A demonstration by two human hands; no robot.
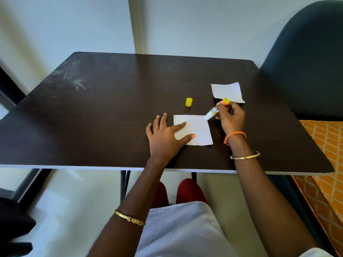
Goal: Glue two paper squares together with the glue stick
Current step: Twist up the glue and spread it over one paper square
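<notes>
A white paper square (199, 131) lies on the dark table (104, 112) near its front edge. My left hand (163, 138) lies flat with straight fingers, index finger and thumb pressing on the square's left part. My right hand (231, 118) grips an uncapped glue stick (215, 109), tilted, with its white tip touching the square's upper right corner. The second paper square (228, 92) lies farther back on the right, just beyond the glue stick's yellow end. The yellow cap (189, 102) stands upright behind the near square.
A dark chair back (308, 58) rises at the table's right rear. Orange patterned fabric (326, 164) lies to the right of the table. A light wall stands behind. My knees and lap show below the table's front edge.
</notes>
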